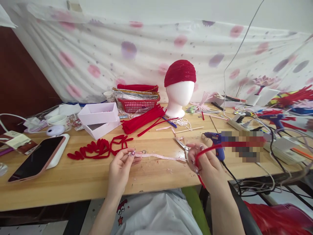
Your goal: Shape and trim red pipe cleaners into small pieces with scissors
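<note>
My left hand pinches one end of a pale pink tape measure between thumb and fingers, just above the table. The tape runs right, slightly slack, to my right hand, whose fingers are closed round a red pipe cleaner. The pipe cleaner bends over the hand and one end hangs below it. Whether the right fingers also grip the tape is hidden. Scissors lie right behind the right hand. Left of my left hand are looped red pipe-cleaner shapes.
A white foam head wrapped in red stands at the back, beside a bundle of red pipe cleaners and a red basket. A blue glue gun and power strip are right; a phone and white boxes left.
</note>
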Motion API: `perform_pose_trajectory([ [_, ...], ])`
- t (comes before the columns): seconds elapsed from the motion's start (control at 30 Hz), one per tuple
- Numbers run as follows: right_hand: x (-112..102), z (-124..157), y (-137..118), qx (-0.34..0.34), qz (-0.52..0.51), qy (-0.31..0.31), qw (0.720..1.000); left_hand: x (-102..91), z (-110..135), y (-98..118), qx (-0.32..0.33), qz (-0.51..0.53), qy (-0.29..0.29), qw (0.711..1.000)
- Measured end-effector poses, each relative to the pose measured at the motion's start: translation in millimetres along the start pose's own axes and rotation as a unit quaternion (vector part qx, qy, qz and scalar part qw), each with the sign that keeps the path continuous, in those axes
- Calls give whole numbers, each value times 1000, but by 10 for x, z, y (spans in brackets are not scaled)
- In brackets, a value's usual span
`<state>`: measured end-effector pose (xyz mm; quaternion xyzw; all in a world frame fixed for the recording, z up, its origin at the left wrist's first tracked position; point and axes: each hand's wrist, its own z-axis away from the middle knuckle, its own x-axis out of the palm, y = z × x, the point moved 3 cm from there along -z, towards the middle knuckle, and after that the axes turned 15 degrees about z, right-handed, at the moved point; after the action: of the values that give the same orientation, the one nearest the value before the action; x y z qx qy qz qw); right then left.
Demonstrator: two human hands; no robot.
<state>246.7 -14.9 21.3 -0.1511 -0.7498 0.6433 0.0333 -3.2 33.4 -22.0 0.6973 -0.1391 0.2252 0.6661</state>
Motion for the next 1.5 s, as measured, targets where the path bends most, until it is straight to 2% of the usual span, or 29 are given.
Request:
perform_pose_trajectory([
  [0.1, 195, -6, -1, 51, -61, -130, 988, 11, -5, -1, -7, 12, 9, 1000],
  [0.17, 276, -6, 20, 70, -38, -183, 980, 23, 0, -9, -9, 15, 15, 1000],
  [0.3, 333, -4, 25, 7, 144, -172, 974, 40, 28, -39, 9, -7, 10, 1000],
  [0.4, 403, 32, -16, -46, 269, -212, 939, 38, 43, -58, 52, -55, -14, 997],
  [0.47, 445, 54, -47, -64, 325, -237, 913, 58, 57, -85, 54, -87, -58, 993],
  [0.53, 463, 59, -65, -71, 350, -228, 906, 104, 91, -122, 28, -101, -108, 989],
  [0.63, 483, 47, -53, -71, 339, -199, 917, 224, 192, -165, -12, -100, -165, 981],
  [0.73, 535, 44, 2, -72, 330, -224, 914, 329, 276, -148, -39, -82, -208, 974],
  [0.8, 561, 40, 45, -75, 350, -242, 902, 295, 251, -59, -35, -109, -223, 968],
  [0.87, 555, 19, 88, -73, 379, -237, 892, 126, 136, 124, 19, -207, -207, 956],
  [0.9, 543, 2, 111, -68, 393, -229, 888, -15, 50, 261, 79, -267, -158, 947],
  [0.97, 511, -43, 160, -56, 410, -210, 886, -345, -115, 559, 202, -388, -23, 899],
  [1.0, 497, -68, 184, -50, 413, -200, 887, -503, -185, 680, 236, -437, 38, 867],
  [1.03, 486, -92, 208, -44, 413, -192, 889, -634, -250, 763, 243, -484, 72, 838],
  [1.07, 480, -114, 229, -37, 411, -186, 892, -736, -307, 810, 237, -510, 83, 823],
  [1.17, 480, -157, 274, -21, 401, -172, 899, -876, -405, 774, 168, -524, 60, 833],
  [1.27, 482, -176, 287, -19, 387, -162, 907, -841, -388, 689, 140, -517, 28, 844],
  [1.37, 475, -188, 299, -25, 377, -158, 912, -810, -339, 700, 134, -491, 8, 861],
  [1.43, 468, -193, 316, -25, 376, -161, 912, -833, -321, 757, 147, -463, 17, 874],
  [1.5, 463, -193, 339, -22, 376, -163, 912, -860, -322, 813, 184, -459, 28, 868],
])
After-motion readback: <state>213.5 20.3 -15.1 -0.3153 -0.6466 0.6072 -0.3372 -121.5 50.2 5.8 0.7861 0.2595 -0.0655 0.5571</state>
